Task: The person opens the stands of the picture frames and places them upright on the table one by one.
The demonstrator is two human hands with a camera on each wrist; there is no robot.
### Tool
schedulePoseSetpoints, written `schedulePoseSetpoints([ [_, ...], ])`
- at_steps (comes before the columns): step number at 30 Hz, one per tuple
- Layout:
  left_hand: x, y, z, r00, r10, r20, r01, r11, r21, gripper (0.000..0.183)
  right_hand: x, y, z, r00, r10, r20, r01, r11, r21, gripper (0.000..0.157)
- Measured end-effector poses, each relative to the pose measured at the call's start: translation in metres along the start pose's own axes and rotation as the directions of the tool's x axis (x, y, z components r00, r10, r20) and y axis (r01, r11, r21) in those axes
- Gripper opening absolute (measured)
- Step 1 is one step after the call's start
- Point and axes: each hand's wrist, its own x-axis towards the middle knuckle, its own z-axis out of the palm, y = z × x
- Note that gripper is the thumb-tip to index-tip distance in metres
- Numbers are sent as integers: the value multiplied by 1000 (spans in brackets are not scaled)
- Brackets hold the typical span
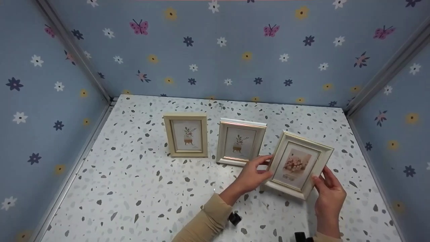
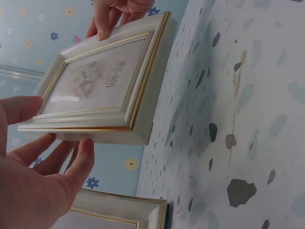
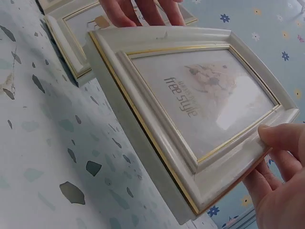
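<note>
Both hands hold a white picture frame (image 1: 277, 161) with gold lines and a pink flower print, tilted, at the right of the table. My left hand (image 1: 252, 174) grips its left side, thumb on the front and fingers along the outer edge. On the opposite side my right hand (image 1: 331, 193) pinches the edge, its thumb on the front border. In the left wrist view the frame's bottom edge (image 2: 150, 119) hangs close over the tabletop. A second white picture frame (image 1: 221, 141) with a plant print stands just left of the left hand.
Farther left stands a cream picture frame (image 1: 169, 134) with a similar plant print. The speckled table (image 1: 151, 188) is bounded by blue flowered walls (image 1: 215, 67) at the back and both sides.
</note>
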Motion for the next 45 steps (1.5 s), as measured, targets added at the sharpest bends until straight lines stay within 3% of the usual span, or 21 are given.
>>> schedulePoseSetpoints([
  [11,9,-8,5,999,-40,-23,38,997,-62,63,4,4,7,1000,5,0,-5,1000,-18,48],
  [20,17,-13,12,994,-103,-27,104,995,7,69,12,7,4,1000,12,7,-12,999,-32,45],
  [30,32,-19,17,993,-106,-55,108,994,28,73,29,14,5,1000,10,26,-10,1000,19,40],
  [45,39,-26,22,995,-83,-49,83,996,16,73,41,15,2,997,50,62,-48,998,-29,40],
])
